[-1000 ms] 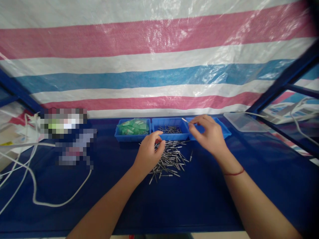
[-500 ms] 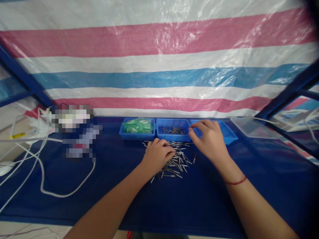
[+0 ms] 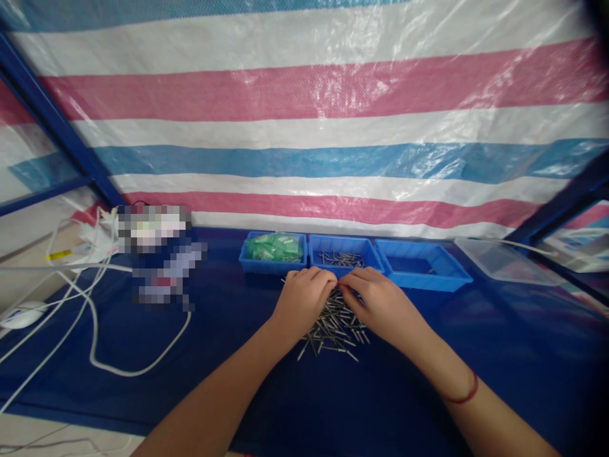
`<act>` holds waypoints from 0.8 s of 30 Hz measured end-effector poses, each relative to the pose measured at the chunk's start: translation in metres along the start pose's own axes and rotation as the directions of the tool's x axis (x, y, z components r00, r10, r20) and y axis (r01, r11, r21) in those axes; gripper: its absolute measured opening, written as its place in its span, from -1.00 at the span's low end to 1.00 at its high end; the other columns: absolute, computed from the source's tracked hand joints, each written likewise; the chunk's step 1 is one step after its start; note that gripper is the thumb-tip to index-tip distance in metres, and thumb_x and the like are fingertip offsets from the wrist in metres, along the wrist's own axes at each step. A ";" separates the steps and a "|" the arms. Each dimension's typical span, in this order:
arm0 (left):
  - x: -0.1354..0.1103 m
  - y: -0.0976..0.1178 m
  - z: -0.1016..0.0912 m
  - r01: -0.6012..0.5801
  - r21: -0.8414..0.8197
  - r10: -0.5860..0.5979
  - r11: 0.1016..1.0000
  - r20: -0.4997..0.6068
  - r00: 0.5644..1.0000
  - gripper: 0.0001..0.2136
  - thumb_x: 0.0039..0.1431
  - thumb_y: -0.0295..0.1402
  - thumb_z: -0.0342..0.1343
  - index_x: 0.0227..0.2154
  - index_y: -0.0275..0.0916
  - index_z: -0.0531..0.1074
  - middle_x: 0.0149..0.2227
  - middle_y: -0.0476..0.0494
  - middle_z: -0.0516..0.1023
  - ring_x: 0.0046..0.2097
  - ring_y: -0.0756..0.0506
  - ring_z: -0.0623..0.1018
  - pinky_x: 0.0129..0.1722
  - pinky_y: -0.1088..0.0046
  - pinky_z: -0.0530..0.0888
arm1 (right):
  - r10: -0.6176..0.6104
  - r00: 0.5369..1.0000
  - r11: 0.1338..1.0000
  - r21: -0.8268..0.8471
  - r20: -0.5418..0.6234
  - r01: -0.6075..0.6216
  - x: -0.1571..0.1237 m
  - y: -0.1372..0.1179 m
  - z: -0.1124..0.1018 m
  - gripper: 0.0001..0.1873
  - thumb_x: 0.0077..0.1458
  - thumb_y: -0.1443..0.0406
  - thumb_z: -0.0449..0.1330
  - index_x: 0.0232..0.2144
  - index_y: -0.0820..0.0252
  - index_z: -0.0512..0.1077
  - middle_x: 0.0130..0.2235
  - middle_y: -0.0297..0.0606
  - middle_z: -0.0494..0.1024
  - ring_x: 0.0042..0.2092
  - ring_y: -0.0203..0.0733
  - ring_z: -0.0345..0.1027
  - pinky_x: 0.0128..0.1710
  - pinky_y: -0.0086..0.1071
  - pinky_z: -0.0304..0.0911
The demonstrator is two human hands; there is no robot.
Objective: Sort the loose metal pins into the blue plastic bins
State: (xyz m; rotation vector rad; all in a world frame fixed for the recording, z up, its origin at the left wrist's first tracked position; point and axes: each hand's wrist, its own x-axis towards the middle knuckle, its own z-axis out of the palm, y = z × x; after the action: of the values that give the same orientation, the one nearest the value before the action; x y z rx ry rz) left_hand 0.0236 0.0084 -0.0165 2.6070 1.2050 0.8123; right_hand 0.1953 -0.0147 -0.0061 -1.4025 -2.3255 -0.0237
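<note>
A loose pile of silver pop rivets [image 3: 333, 324] lies on the blue tabletop. Over its far part, my left hand [image 3: 304, 298] and my right hand [image 3: 378, 298] meet at the fingertips. Both hands are closed in a pinch, and whatever is between the fingers is too small or hidden to make out. Just behind them stands the middle blue bin [image 3: 316, 254], with several rivets lying in it. The right blue bin [image 3: 457, 277] shows a bare floor apart from a small dark item near its front wall.
In the left blue bin [image 3: 247, 261] are green plastic packets [image 3: 276, 247]. White cables [image 3: 137, 368] loop over the table's left side, near blurred-out objects [image 3: 162, 273]. A clear plastic lid [image 3: 499, 260] lies at the back right. A striped tarp [image 3: 304, 95] closes off the back.
My right hand has moved from the right bin down and left to meet my left hand above the rivets. The whole view has shifted slightly.
</note>
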 end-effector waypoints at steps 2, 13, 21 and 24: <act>0.001 -0.002 0.000 0.004 -0.104 -0.009 0.995 -0.042 0.999 -0.80 0.34 -0.35 -0.12 -0.24 -0.21 0.42 -0.22 -0.07 0.54 -0.17 -0.06 0.49 -0.14 0.39 0.31 | 0.009 1.000 0.997 0.075 -0.012 -0.008 0.001 -0.001 0.004 -0.81 0.19 0.37 0.02 -0.33 0.20 0.44 -0.34 -0.18 0.48 -0.24 -0.11 0.35 -0.18 -0.25 0.24; 0.002 -0.001 0.008 0.145 -0.494 -0.242 0.857 -0.139 0.960 -0.91 0.20 -0.38 0.07 -0.29 -0.22 0.46 -0.27 -0.05 0.57 -0.24 -0.03 0.54 -0.18 0.48 0.43 | 0.099 0.985 0.932 0.360 -0.139 -0.043 0.003 -0.005 0.010 -0.85 0.20 0.31 0.06 -0.37 0.17 0.41 -0.36 -0.26 0.48 -0.32 -0.20 0.35 -0.30 -0.33 0.22; 0.003 0.002 0.005 0.152 -0.552 -0.275 0.820 -0.146 0.950 -0.89 0.21 -0.36 0.04 -0.29 -0.23 0.45 -0.26 -0.07 0.57 -0.25 -0.03 0.54 -0.21 0.48 0.44 | 0.098 0.986 0.912 0.408 -0.134 -0.035 0.003 -0.006 0.008 -0.88 0.15 0.32 0.08 -0.34 0.16 0.43 -0.36 -0.29 0.49 -0.36 -0.24 0.34 -0.31 -0.36 0.23; 0.003 0.004 0.003 0.160 -0.567 -0.294 0.808 -0.152 0.944 -0.88 0.20 -0.36 0.04 -0.29 -0.25 0.45 -0.27 -0.09 0.57 -0.26 -0.03 0.53 -0.24 0.48 0.44 | 0.098 0.988 0.903 0.429 -0.116 -0.039 0.004 -0.006 0.007 -0.84 0.16 0.34 0.05 -0.36 0.16 0.44 -0.36 -0.27 0.51 -0.36 -0.22 0.35 -0.33 -0.35 0.24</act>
State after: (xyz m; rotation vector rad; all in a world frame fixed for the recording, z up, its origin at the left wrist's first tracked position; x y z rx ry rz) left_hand 0.0294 0.0082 -0.0161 1.9011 1.1002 1.2251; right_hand 0.1860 -0.0129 -0.0097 -1.2152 -2.0096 0.3778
